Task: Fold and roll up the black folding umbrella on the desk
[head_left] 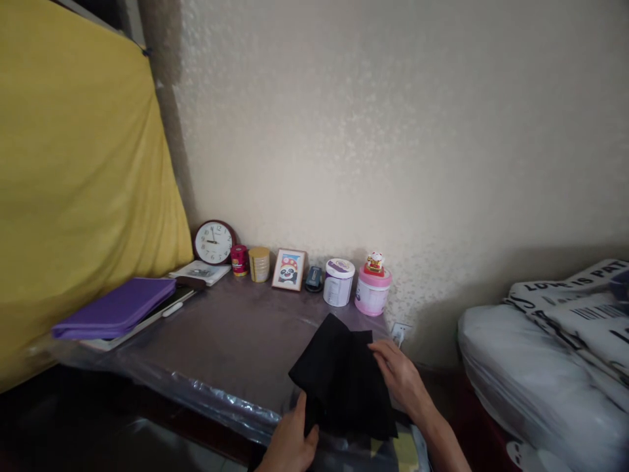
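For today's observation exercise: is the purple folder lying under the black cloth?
No, the purple folder lies far left, apart from the black cloth.

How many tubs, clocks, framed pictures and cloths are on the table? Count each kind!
Tubs: 4 (red tub, tan tub, white tub, pink tub)
Clock: 1
Framed picture: 1
Black cloth: 1
Total: 7

Single head cam, looking forward and slightly down over the table.
The table's near edge cuts across the lower frame, close to the lens. Its far edge meets the wall about mid-frame, so the pitch is shallow. The left hand and right hand enter from the bottom edge at the table's near right corner. A yellow sheet sits left of the table and bedding right of it.
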The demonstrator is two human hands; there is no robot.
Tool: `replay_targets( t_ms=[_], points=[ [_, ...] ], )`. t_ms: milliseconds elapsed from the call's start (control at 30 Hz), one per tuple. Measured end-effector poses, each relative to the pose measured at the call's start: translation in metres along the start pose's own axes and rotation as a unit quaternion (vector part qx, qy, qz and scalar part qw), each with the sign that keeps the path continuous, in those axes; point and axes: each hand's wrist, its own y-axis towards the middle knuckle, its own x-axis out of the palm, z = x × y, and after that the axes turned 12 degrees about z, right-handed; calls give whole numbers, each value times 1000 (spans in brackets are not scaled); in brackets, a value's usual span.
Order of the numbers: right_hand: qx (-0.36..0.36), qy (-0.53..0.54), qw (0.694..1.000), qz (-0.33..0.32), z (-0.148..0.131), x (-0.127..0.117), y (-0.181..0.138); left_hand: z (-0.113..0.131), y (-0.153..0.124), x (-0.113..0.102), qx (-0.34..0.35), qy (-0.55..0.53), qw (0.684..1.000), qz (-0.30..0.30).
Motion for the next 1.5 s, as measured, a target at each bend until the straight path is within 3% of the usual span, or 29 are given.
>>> replay_targets(
  t_ms=[167, 300, 433, 633, 800, 1033, 1333, 1500],
  points=[
    [-99, -21, 994, -47, -33, 41, 34, -4, -5, 4, 34, 23, 999, 13],
    [-171, -63, 978, -101, -37, 73, 46, -8, -6, 11, 33, 67, 997, 22],
    [-204, -90, 963, -153, -38, 89, 55, -4, -5, 11, 16, 57, 998, 10],
    [-200, -93, 960, -174, -40, 90, 65, 3, -6, 7, -31, 57, 998, -1],
    [-169, -105, 970, -142, -41, 92, 72, 6, -11, 8, -21, 98, 995, -21],
    [-126, -143, 975, -118, -34, 116, 55, 20, -15, 4, -30, 151, 986, -57],
    [-125, -159, 973, -115, -23, 131, 40, 32, -10, -3, 40, 224, 972, -65],
    [-125, -153, 973, -118, -21, 130, 39, 33, -5, 0, 36, 259, 963, -66]
  ],
)
